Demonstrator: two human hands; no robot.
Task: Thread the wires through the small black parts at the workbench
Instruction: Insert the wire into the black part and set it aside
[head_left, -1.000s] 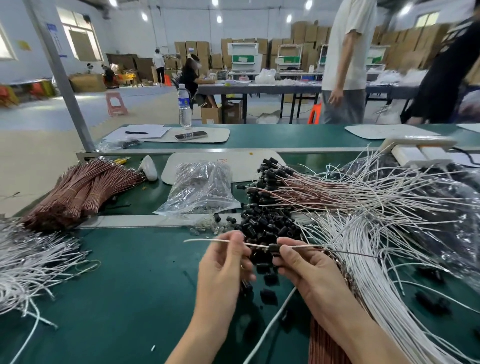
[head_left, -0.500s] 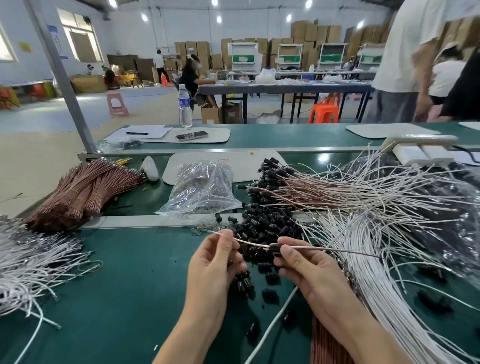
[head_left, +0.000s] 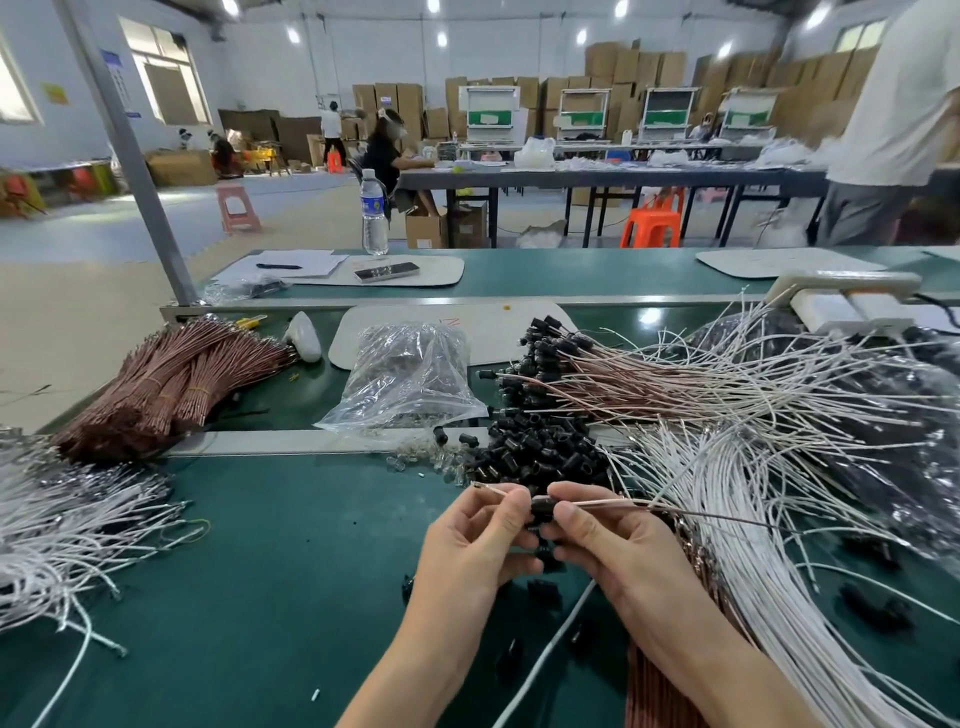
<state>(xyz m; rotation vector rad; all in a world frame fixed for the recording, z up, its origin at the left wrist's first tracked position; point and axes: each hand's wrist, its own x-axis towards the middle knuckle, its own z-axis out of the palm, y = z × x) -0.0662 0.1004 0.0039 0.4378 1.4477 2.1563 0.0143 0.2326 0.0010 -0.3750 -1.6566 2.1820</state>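
Note:
Over the green bench, my left hand (head_left: 480, 540) pinches the short free end of a thin wire (head_left: 602, 503) between thumb and forefinger. My right hand (head_left: 602, 540) grips a small black part (head_left: 543, 506) that sits on that wire, between both hands. The wire's long tail runs right across the white wire pile (head_left: 753, 519). Just behind my fingers lies a heap of loose black parts (head_left: 540, 452). Further back lie brown wires with black parts on them (head_left: 597, 364).
A clear plastic bag (head_left: 410, 379) lies behind the heap. Brown wire bundles (head_left: 171, 384) lie at the left, white wires (head_left: 62, 519) at the near left. Scattered black parts (head_left: 543, 590) lie under my hands. A person in a white shirt (head_left: 893, 119) stands beyond the bench, right.
The wire end sticking out left of my left hand has become much shorter as the wire slid right through the black part. The person beyond the bench walked right.

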